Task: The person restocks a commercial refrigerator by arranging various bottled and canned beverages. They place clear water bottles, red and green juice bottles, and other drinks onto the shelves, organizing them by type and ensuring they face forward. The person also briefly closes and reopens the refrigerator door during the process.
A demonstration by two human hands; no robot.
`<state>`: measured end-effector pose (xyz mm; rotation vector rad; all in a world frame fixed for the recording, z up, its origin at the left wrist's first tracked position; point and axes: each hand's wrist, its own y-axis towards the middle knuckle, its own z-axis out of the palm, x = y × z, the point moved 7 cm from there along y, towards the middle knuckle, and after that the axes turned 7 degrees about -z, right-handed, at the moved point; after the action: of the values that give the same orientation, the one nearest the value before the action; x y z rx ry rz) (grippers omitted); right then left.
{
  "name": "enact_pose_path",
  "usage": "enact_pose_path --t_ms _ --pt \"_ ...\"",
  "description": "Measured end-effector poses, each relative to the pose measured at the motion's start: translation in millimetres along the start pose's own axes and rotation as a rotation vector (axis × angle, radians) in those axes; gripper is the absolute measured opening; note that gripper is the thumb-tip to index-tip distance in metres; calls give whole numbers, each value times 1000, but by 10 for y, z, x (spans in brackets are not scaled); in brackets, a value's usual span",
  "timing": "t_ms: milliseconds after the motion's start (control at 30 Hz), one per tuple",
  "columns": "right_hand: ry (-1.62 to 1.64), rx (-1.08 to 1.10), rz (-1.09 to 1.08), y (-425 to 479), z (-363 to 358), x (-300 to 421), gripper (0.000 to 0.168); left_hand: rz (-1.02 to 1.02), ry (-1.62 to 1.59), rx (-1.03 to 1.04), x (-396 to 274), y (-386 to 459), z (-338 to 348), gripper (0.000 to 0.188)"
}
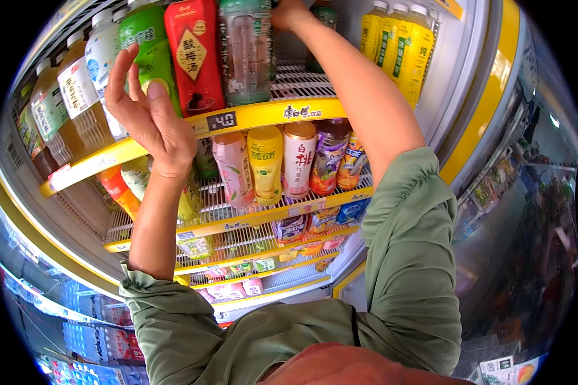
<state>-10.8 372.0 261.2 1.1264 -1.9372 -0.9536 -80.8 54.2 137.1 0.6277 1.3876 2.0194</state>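
Observation:
My left hand [149, 113] is raised before the top shelf with its fingers apart and holds nothing. Just behind its fingers stand a green drink bottle [149, 53] and a white-labelled bottle [98, 62]. To the right of the green one are a red drink carton [195, 57] and a clear bottle with green bands [245, 53]. At the upper edge of the picture, my right hand [289, 13] reaches in beside that clear bottle. Its fingers are hidden, so any hold is not visible. A dark bottle [323, 29] stands partly behind my right forearm.
A yellow shelf edge [265, 114] with a price tag [221, 121] runs below my hands. Yellow bottles [397, 48] stand at the right wall. Several bottles, including a pink-and-white one [298, 163], line the lower wire shelf. Bottle packs [96, 341] are at lower left.

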Motion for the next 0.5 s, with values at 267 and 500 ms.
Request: enact_pose_path --t_ms 267,500 --pt "817 438 111 -429 70 -147 77 137 28 -8 -17 -80 -63 47" --pt "637 366 148 -668 25 321 67 126 127 12 -23 -80 -96 41"
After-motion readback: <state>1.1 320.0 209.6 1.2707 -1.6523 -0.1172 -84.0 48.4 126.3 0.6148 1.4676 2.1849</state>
